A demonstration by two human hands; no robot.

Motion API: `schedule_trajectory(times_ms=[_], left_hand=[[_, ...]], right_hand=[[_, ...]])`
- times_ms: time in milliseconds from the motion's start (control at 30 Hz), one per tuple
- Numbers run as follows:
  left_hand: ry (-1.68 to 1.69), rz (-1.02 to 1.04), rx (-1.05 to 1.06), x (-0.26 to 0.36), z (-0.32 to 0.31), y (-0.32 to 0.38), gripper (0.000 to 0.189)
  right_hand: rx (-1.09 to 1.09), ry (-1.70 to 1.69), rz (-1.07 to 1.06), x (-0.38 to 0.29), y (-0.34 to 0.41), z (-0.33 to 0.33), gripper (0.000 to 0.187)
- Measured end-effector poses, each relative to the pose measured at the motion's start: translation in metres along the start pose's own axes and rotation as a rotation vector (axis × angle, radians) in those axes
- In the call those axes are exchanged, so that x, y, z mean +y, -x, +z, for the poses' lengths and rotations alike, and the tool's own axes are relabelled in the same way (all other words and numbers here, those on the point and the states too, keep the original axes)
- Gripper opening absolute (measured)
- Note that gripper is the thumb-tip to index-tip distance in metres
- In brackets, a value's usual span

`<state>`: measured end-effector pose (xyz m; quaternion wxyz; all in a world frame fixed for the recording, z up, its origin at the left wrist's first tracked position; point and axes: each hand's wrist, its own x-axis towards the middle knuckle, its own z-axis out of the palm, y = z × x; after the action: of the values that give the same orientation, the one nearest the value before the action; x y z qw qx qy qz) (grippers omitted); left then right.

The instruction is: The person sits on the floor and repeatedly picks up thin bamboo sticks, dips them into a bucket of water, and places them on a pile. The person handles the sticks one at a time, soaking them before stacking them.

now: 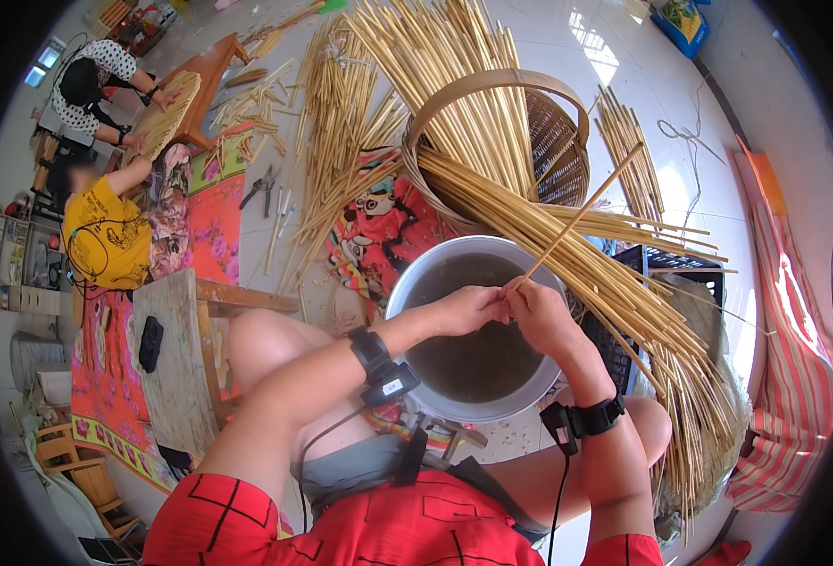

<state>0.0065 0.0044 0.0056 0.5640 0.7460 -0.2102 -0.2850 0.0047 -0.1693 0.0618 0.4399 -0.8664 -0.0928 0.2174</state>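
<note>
Over a wide aluminium pot [401,368] of dark, murky water, my two hands meet at the lower end of one slender plant stalk [579,216]. The stalk slants up and to the right, its upper end clear of my fingers. My right hand [547,322] pinches it between thumb and fingers. My left hand [469,309] closes its fingertips on the same low end, which the fingers hide. Just beyond the pot, a woven basket [565,166] with an arched handle holds thick sheaves of stalks [452,85]. Another long bundle [600,290] lies across the basket rim, sloping down to my right.
A black plastic crate [611,354] stands under the right-hand bundle. To the left are pruning shears [261,189], loose stalks [331,134] and a worn wooden bench [172,354]. Two people work farther left, one with hands on a flat panel of stalks [176,113] at a wooden table [211,92].
</note>
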Motion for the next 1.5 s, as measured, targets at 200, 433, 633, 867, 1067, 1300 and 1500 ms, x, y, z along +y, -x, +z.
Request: schedule_trajectory(times_ms=[200,433,633,867,1067,1300,1500], left_hand=[[-0.129,0.044,0.064,-0.011,0.001,0.002,0.025],[-0.596,-0.240,-0.218,-0.068,0.014,0.022,0.029],[-0.523,-0.074,-0.091,-0.066,0.018,0.030,0.018],[0.172,-0.062,-0.004,0.005,0.008,0.023,0.012],[0.485,-0.018,0.027,0.030,0.005,0.021,0.016],[0.479,-0.016,0.046,0.044,-0.001,0.017,0.026],[0.467,-0.078,0.082,0.040,-0.005,0.019,0.024]], right_hand=[[0.312,0.307,-0.267,-0.011,0.001,0.002,0.019],[0.612,0.144,-0.355,-0.035,0.004,-0.025,0.018],[0.634,-0.079,-0.156,-0.028,0.001,-0.041,0.024],[0.660,-0.426,-0.152,-0.033,-0.003,-0.048,0.019],[0.559,-0.535,-0.156,-0.034,-0.005,-0.036,0.022],[0.587,-0.448,-0.253,-0.040,-0.003,-0.027,0.021],[0.573,-0.450,-0.255,-0.041,-0.003,-0.022,0.021]])
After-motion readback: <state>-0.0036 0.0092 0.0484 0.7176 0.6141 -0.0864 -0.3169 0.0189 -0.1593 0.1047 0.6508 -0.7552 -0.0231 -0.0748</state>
